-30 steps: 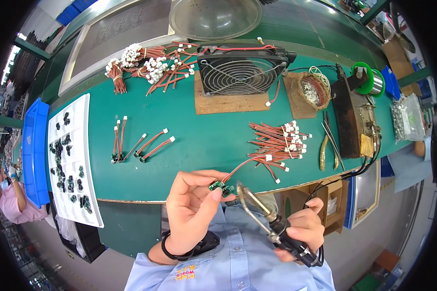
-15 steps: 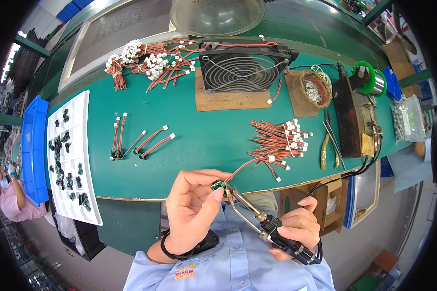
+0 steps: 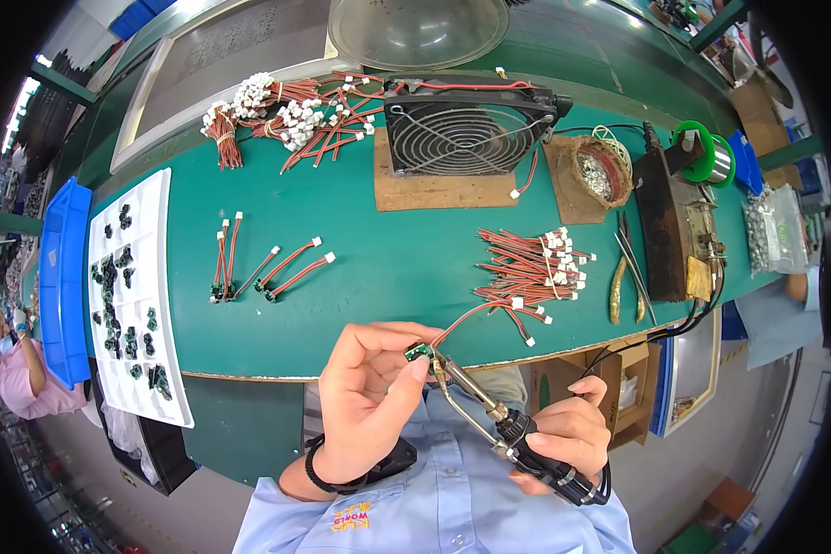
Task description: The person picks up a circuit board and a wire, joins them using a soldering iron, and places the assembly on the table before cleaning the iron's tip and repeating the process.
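Observation:
Between the thumb and fingers of my left hand (image 3: 371, 392) is a small green circuit board (image 3: 417, 352), pinched at the table's front edge. A red-and-dark wire lead (image 3: 462, 319) with a white connector runs from the board toward the wire bundle. My right hand (image 3: 571, 432) is wrapped round the black handle of a soldering iron (image 3: 512, 427) that has a thin metal tube along its side. The iron's tip meets the board, where the wire ends are; the exact joint is too small to make out.
A bundle of wire leads (image 3: 531, 263) lies right of centre, with tweezers (image 3: 635, 268) and pliers (image 3: 617, 291) beside it. Finished-looking boards with leads (image 3: 272, 277) lie left, near a white tray (image 3: 177, 369) of small boards. A fan (image 3: 466, 138) and solder spool (image 3: 711, 159) stand behind.
Almost nothing differs. The view shifts slightly; both hands, the board and the soldering iron keep the same position against each other.

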`<state>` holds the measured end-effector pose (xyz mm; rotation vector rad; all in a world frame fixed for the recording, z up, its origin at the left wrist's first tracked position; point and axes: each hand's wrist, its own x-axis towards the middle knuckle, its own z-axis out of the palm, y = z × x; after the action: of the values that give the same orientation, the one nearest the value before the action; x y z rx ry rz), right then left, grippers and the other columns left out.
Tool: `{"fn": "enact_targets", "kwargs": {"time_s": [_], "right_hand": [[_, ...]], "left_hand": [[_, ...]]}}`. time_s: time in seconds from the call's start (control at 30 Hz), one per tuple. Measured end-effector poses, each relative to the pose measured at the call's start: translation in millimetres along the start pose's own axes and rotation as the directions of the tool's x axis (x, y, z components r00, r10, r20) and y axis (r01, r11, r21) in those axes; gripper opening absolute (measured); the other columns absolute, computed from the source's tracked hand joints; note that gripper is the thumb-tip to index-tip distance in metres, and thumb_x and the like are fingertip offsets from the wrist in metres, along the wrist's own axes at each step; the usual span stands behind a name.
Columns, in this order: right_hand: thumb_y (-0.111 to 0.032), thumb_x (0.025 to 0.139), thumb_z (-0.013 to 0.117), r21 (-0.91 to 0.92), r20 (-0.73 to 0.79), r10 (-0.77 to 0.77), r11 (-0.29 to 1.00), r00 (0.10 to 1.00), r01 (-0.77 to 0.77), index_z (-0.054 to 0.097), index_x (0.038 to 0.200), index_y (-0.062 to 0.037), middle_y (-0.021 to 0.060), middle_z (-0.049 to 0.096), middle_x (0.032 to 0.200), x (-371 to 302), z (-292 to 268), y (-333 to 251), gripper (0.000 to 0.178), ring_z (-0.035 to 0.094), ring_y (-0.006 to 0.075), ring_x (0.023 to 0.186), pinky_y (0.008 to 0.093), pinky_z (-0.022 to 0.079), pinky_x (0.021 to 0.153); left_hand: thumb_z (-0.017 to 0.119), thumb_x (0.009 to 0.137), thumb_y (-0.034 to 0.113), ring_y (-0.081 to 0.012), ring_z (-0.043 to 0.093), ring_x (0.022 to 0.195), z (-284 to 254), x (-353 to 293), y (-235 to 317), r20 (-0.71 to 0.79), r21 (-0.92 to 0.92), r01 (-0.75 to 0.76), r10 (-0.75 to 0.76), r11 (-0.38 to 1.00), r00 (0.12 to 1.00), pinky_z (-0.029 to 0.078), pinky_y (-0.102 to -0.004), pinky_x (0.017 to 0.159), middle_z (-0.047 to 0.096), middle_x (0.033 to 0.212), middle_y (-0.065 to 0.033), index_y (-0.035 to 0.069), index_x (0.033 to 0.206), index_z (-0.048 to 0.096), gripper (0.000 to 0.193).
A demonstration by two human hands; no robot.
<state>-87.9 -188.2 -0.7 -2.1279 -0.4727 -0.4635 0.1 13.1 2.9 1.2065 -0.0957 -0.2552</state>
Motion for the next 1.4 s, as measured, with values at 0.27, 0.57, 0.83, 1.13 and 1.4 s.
{"fn": "enact_targets", "kwargs": {"time_s": [0.27,0.57,0.83,1.13,1.4], "right_hand": [[-0.029,0.066,0.077,0.045,-0.028,0.052,0.998,0.998,-0.051,0.064,0.098,-0.0138,-0.0021,0.06,0.07,6,-9,-5,0.038,0.058,0.0133,0.063,0.0363,0.033,0.083],[-0.009,0.083,0.062,-0.148,-0.653,0.31,0.842,0.691,-0.518,0.049,0.122,-0.0024,0.008,0.055,0.108,25,4,73,0.043,0.053,0.0136,0.094,0.0272,0.041,0.085],[-0.005,0.083,0.06,-0.168,-0.526,0.41,0.809,0.745,-0.563,0.049,0.124,-0.002,0.0089,0.056,0.108,31,-8,79,0.043,0.053,0.0142,0.095,0.0282,0.041,0.088],[-0.043,0.069,0.072,0.053,-0.198,0.048,0.998,0.979,-0.038,0.065,0.097,-0.0134,0.0014,0.061,0.073,-2,-9,10,0.042,0.056,0.0128,0.065,0.0391,0.031,0.081],[-0.038,0.063,0.076,0.05,-0.068,0.088,0.995,0.994,-0.085,0.069,0.085,-0.0152,-0.0023,0.061,0.071,0,-1,6,0.033,0.056,0.0125,0.061,0.0354,0.03,0.079]], "left_hand": [[0.051,0.085,-0.006,-0.0185,0.06,0.085,0,0,1,-0.004,0.105,-0.057,0.058,0.993,0.998,0.053,-0.0309,0.073,0.058,0.104,-0.0204,-0.002,0.099,0.045,0.016],[0.052,0.084,0.0,-0.0189,0.06,0.083,1,4,11,-0.032,-0.053,0.09,-0.092,0.995,0.995,0.054,-0.0301,0.069,0.058,0.1,-0.0202,-0.002,0.096,0.047,0.013],[0.052,0.084,0.001,-0.0186,0.06,0.082,-1,12,9,0.02,-0.132,0.14,-0.138,0.981,0.99,0.054,-0.0295,0.065,0.059,0.1,-0.0208,-0.002,0.095,0.047,0.012],[0.053,0.084,0.0,-0.0172,0.06,0.083,0,17,4,0.013,-0.034,0.133,-0.133,0.99,0.991,0.053,-0.0276,0.067,0.059,0.101,-0.0214,-0.002,0.095,0.047,0.013],[0.052,0.085,-0.002,-0.0175,0.06,0.083,1,15,3,0.013,-0.014,0.132,-0.132,0.991,0.991,0.05,-0.0287,0.071,0.06,0.101,-0.0212,-0.002,0.097,0.046,0.014]]}}
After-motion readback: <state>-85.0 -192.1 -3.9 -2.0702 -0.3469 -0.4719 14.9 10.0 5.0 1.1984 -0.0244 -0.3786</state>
